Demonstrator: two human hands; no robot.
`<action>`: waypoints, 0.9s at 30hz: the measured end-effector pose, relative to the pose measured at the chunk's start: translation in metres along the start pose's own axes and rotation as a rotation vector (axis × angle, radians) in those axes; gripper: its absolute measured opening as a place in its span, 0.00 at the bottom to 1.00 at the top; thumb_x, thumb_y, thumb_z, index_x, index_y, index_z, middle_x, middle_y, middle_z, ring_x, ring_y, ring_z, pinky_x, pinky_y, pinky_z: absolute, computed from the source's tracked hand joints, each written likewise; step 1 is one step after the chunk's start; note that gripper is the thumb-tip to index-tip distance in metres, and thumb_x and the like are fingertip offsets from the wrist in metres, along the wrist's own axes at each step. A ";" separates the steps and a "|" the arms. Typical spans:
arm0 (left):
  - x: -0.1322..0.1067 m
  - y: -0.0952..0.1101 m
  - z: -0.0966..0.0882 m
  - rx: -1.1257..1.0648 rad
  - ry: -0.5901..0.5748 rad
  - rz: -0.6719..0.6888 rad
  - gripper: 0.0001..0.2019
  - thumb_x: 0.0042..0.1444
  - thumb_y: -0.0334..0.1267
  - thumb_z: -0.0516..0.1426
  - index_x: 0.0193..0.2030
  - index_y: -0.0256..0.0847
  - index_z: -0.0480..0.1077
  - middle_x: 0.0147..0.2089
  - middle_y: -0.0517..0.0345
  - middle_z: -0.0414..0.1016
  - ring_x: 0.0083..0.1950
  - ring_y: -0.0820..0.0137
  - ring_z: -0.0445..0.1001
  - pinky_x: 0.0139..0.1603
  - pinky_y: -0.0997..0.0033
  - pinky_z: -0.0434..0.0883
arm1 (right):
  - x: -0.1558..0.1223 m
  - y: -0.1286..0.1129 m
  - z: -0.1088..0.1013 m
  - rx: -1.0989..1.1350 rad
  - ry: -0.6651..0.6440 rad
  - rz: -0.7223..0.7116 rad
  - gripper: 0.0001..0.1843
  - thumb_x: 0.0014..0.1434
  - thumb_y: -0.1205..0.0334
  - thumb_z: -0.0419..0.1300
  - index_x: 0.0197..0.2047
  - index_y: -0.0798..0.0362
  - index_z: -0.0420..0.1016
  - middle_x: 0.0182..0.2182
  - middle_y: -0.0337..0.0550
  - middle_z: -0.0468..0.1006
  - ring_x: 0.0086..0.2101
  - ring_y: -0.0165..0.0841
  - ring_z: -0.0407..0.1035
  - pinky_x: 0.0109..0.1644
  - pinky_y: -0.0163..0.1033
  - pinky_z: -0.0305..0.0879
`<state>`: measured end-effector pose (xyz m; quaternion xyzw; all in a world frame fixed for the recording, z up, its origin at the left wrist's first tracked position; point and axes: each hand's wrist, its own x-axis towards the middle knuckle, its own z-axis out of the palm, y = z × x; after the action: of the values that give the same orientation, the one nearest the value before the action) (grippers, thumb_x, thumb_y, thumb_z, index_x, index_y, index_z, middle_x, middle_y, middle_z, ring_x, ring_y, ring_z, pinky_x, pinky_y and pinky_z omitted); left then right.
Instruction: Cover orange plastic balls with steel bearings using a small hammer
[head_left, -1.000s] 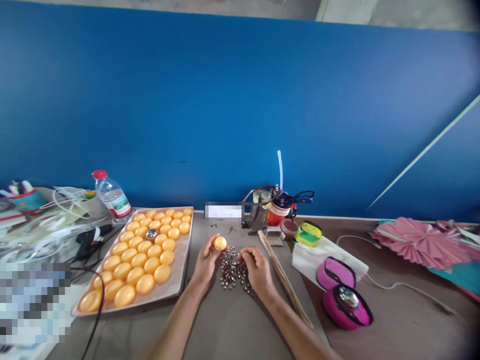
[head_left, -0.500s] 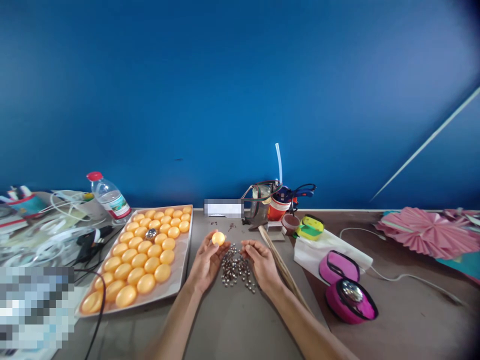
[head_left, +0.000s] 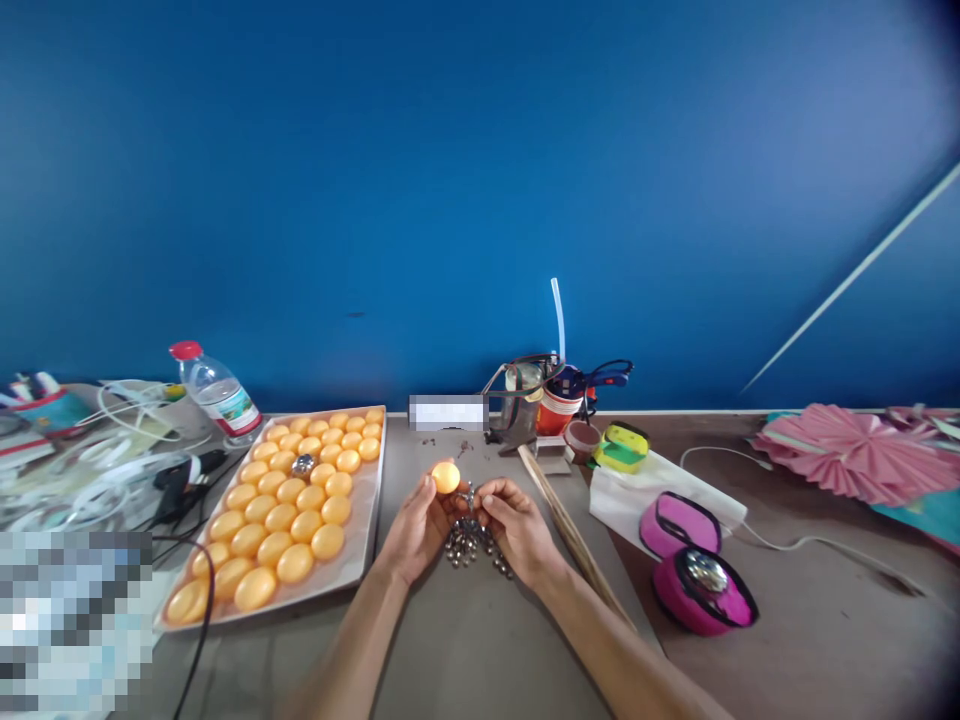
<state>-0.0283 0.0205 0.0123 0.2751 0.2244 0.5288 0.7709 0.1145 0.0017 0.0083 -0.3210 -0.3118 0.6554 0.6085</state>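
Note:
An orange ball (head_left: 446,477), glossy and like a ping-pong ball, is gripped between the thumb and fingers of my left hand (head_left: 416,530). My right hand (head_left: 517,525) is closed in a pinch on small shiny silver beads (head_left: 470,493), right beside the ball. Whether the beads touch the ball I cannot tell. Under both hands lies a pile of the same silver beads (head_left: 463,548), partly covered by my fingers. To the left, a white tray (head_left: 361,540) carries rows of similar orange balls (head_left: 281,517), and one silver cluster (head_left: 303,465) sits among them.
A water bottle (head_left: 221,395) and tangled cables stand left of the tray. Wooden sticks (head_left: 574,530) lie beside my right forearm. Farther right are pink pouches (head_left: 705,590), a yellow-green pouch (head_left: 621,447) and a pink paper fan (head_left: 855,455). A red cup (head_left: 556,412) holds tools.
My left hand has brought the ball slightly right and toward my right hand. The right fingers have closed in, and silver beads now show between the hands above the pile.

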 end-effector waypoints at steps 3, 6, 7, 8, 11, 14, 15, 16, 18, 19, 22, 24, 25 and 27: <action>0.001 -0.001 0.000 -0.019 0.017 -0.008 0.19 0.52 0.44 0.59 0.48 0.37 0.70 0.34 0.54 0.74 0.32 0.70 0.72 0.41 0.66 0.69 | -0.001 -0.001 0.000 -0.001 -0.010 0.003 0.07 0.45 0.61 0.67 0.26 0.53 0.73 0.24 0.37 0.74 0.23 0.24 0.60 0.30 0.32 0.55; 0.001 -0.002 0.000 -0.024 0.024 -0.010 0.17 0.51 0.44 0.60 0.44 0.36 0.72 0.34 0.54 0.74 0.31 0.72 0.71 0.42 0.66 0.68 | -0.002 -0.003 0.003 -0.006 -0.019 0.004 0.07 0.45 0.61 0.66 0.26 0.53 0.73 0.25 0.37 0.74 0.23 0.24 0.60 0.30 0.32 0.55; 0.001 -0.002 0.000 -0.020 0.021 -0.008 0.16 0.51 0.44 0.60 0.43 0.35 0.72 0.34 0.54 0.74 0.31 0.72 0.70 0.43 0.66 0.68 | -0.002 -0.004 0.003 -0.004 -0.022 0.007 0.07 0.45 0.61 0.66 0.26 0.53 0.73 0.24 0.37 0.74 0.23 0.24 0.60 0.29 0.32 0.55; 0.001 -0.002 0.001 -0.015 0.015 -0.008 0.16 0.50 0.44 0.60 0.42 0.35 0.73 0.34 0.54 0.74 0.31 0.72 0.70 0.43 0.65 0.68 | -0.003 -0.005 0.004 0.001 -0.024 0.009 0.07 0.45 0.61 0.67 0.27 0.53 0.73 0.24 0.37 0.74 0.23 0.24 0.60 0.29 0.32 0.55; -0.001 -0.002 0.002 -0.002 -0.002 -0.005 0.17 0.50 0.44 0.61 0.42 0.35 0.73 0.34 0.54 0.74 0.31 0.72 0.70 0.43 0.66 0.68 | -0.003 -0.007 0.006 0.023 -0.031 0.022 0.09 0.44 0.60 0.68 0.28 0.53 0.72 0.23 0.36 0.73 0.22 0.24 0.60 0.27 0.32 0.54; -0.001 -0.002 0.001 0.014 -0.019 -0.009 0.16 0.50 0.43 0.61 0.43 0.36 0.73 0.34 0.54 0.74 0.31 0.72 0.70 0.40 0.68 0.68 | -0.003 -0.007 0.007 0.021 -0.034 0.028 0.10 0.44 0.60 0.68 0.27 0.53 0.72 0.23 0.37 0.73 0.22 0.24 0.60 0.28 0.32 0.54; -0.001 -0.002 0.000 0.021 -0.023 -0.010 0.16 0.49 0.42 0.61 0.43 0.36 0.73 0.33 0.54 0.74 0.30 0.73 0.70 0.40 0.69 0.67 | -0.003 -0.007 0.007 0.014 -0.033 0.028 0.09 0.44 0.60 0.67 0.27 0.53 0.72 0.23 0.37 0.73 0.22 0.24 0.60 0.28 0.32 0.55; -0.001 -0.003 -0.001 0.030 -0.025 -0.012 0.15 0.49 0.42 0.61 0.42 0.35 0.73 0.33 0.54 0.74 0.30 0.73 0.70 0.39 0.69 0.67 | -0.003 -0.006 0.007 0.008 -0.031 0.023 0.09 0.45 0.60 0.67 0.26 0.53 0.72 0.23 0.37 0.73 0.22 0.24 0.60 0.28 0.32 0.55; 0.000 -0.004 -0.003 0.050 -0.019 -0.017 0.14 0.49 0.42 0.62 0.38 0.35 0.74 0.32 0.54 0.74 0.30 0.72 0.70 0.39 0.69 0.67 | -0.003 -0.006 0.006 0.000 -0.022 0.010 0.09 0.44 0.60 0.67 0.25 0.53 0.72 0.22 0.36 0.72 0.22 0.25 0.59 0.29 0.32 0.55; 0.001 -0.005 -0.004 0.058 -0.014 -0.017 0.13 0.48 0.43 0.62 0.36 0.34 0.74 0.32 0.54 0.74 0.30 0.72 0.70 0.38 0.69 0.67 | -0.003 -0.006 0.006 -0.001 -0.013 0.003 0.09 0.44 0.59 0.67 0.25 0.53 0.72 0.22 0.36 0.71 0.22 0.25 0.58 0.29 0.33 0.55; 0.001 -0.006 -0.005 0.069 -0.016 -0.022 0.13 0.47 0.43 0.63 0.34 0.34 0.74 0.31 0.54 0.74 0.30 0.72 0.70 0.38 0.70 0.67 | -0.003 -0.006 0.006 0.006 0.007 0.009 0.10 0.42 0.59 0.69 0.25 0.53 0.72 0.21 0.34 0.69 0.23 0.25 0.58 0.30 0.33 0.54; 0.001 -0.007 -0.005 0.079 -0.034 -0.025 0.12 0.48 0.43 0.62 0.34 0.34 0.74 0.30 0.55 0.74 0.30 0.72 0.69 0.37 0.70 0.66 | -0.003 -0.007 0.006 0.011 -0.002 0.028 0.11 0.41 0.58 0.69 0.26 0.52 0.72 0.22 0.35 0.70 0.23 0.26 0.59 0.31 0.33 0.55; 0.000 -0.007 -0.004 0.084 -0.042 -0.026 0.13 0.49 0.43 0.62 0.34 0.34 0.74 0.29 0.55 0.74 0.30 0.72 0.69 0.37 0.70 0.66 | -0.003 -0.007 0.007 0.011 -0.011 0.033 0.11 0.42 0.58 0.69 0.26 0.52 0.72 0.22 0.35 0.70 0.23 0.26 0.59 0.32 0.34 0.55; 0.000 -0.008 -0.003 0.093 -0.049 -0.027 0.13 0.49 0.44 0.61 0.35 0.34 0.74 0.29 0.55 0.73 0.30 0.72 0.70 0.36 0.71 0.66 | -0.003 -0.006 0.007 0.008 -0.027 0.037 0.11 0.42 0.57 0.68 0.26 0.52 0.72 0.22 0.36 0.71 0.24 0.27 0.60 0.33 0.35 0.56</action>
<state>-0.0252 0.0185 0.0046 0.3206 0.2335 0.5002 0.7697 0.1129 -0.0007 0.0174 -0.3155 -0.3115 0.6721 0.5931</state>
